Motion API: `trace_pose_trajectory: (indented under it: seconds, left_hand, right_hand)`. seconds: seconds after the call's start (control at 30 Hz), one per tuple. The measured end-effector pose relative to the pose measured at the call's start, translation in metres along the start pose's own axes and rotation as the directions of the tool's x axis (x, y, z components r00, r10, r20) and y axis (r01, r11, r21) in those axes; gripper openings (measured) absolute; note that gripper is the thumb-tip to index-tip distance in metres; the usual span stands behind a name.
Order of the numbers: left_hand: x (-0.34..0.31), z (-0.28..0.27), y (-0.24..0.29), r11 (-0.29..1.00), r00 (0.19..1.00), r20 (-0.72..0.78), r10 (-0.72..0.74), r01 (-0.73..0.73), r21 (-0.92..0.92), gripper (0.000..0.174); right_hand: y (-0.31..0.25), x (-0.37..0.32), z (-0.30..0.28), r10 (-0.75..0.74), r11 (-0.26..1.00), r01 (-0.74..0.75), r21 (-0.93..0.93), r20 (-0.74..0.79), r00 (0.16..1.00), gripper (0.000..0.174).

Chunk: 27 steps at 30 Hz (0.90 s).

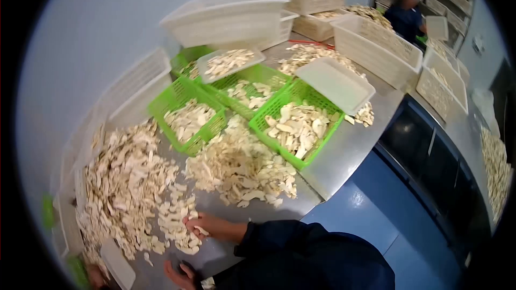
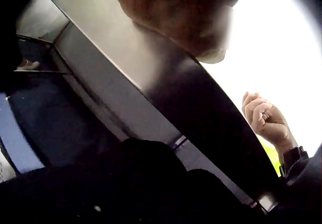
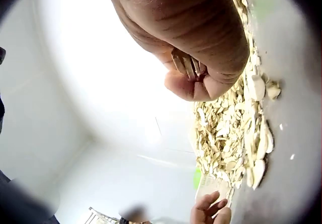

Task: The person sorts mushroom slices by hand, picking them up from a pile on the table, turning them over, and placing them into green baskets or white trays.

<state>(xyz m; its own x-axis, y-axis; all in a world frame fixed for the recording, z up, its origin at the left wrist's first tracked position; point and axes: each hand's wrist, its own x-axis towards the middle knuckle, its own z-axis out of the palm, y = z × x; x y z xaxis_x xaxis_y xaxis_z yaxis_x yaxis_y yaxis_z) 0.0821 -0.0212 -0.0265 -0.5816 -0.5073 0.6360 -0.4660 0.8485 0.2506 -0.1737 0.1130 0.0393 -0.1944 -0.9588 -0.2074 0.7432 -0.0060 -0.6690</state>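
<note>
- Cream-coloured slices [image 1: 126, 177] lie in a broad heap at the left of the head view, spread over the metal tabletop [image 1: 336, 166].
- The right hand [image 1: 215, 226], at lower centre, has its fingers clamped on a few of them; the left hand [image 1: 180, 276], at the bottom edge, has its fingers apart with nothing seen in them.
- They look light, dry and fairly stiff, so hard squeezing or bending could well snap them; thumb and fingertips on the flat faces would probably be the safest hold, and thin ones may slide on the smooth metal.
- The right wrist view shows the held slices edge-on inside the curl, largely hidden from the head.
- The head view alone lays out the green baskets [image 1: 176, 95] in full; the left wrist view is washed out, but shows the right hand's folded fingers.
</note>
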Motion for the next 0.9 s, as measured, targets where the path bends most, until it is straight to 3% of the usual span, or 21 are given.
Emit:
trace_pose_trajectory:
  seconds: [0.07,0.1,0.17,0.2,0.27,0.33,0.37,0.4,0.57,0.8,0.9]
  left_hand:
    - [-0.021,0.006,-0.014,0.998,0.998,-0.033,-0.058,0.057,-0.013,0.048]
    - [-0.021,0.0,-0.003,0.99,0.993,-0.023,-0.113,0.111,-0.085,0.04]
    - [-0.007,-0.002,0.011,0.955,0.978,-0.021,-0.208,0.199,-0.219,0.032]
    - [0.002,-0.006,0.018,0.931,0.973,-0.019,-0.23,0.214,-0.294,0.031]
    - [0.008,-0.002,0.011,0.98,0.986,-0.151,-0.071,0.042,-0.192,0.032]
    - [0.01,-0.009,0.005,0.986,0.998,-0.034,-0.052,0.045,-0.161,0.029]
    - [0.013,-0.017,0.01,0.965,0.987,0.003,-0.162,0.159,-0.209,0.027]
    - [0.024,-0.019,0.014,0.932,0.969,0.029,-0.246,0.245,-0.267,0.025]
    - [0.055,-0.012,0.01,0.884,0.937,0.203,-0.285,0.338,-0.321,0.025]
    - [0.098,0.008,0.024,0.943,0.938,0.342,-0.056,0.162,-0.29,0.031]
    - [0.108,0.009,0.042,0.949,0.91,0.406,-0.087,0.2,-0.244,0.032]
  right_hand:
    - [0.009,0.012,0.009,-0.024,1.0,0.024,0.02,-0.016,1.0,0.02]
    - [-0.002,0.009,0.015,-0.045,0.999,0.045,0.017,0.017,0.999,0.02]
    - [-0.009,0.01,0.019,-0.115,0.993,0.116,0.022,-0.046,0.992,0.018]
    - [-0.014,0.015,0.022,-0.064,0.995,0.072,0.069,-0.111,0.992,0.017]
    - [-0.022,0.02,0.025,0.021,0.996,0.001,0.086,-0.254,0.967,0.016]
    - [-0.006,0.033,0.004,-0.108,0.993,0.114,0.028,-0.175,0.979,0.024]
    - [-0.016,0.031,0.015,-0.045,0.963,0.096,0.252,-0.202,0.978,0.026]
    - [-0.017,0.035,0.011,-0.014,0.948,0.068,0.31,-0.175,0.984,0.024]
    - [-0.005,0.043,-0.011,0.034,0.911,0.027,0.412,-0.141,0.989,0.022]
    - [-0.004,0.042,-0.004,0.029,0.976,0.02,0.218,-0.223,0.974,0.02]
    - [-0.001,0.043,-0.004,0.001,0.991,0.03,0.131,-0.232,0.973,0.02]
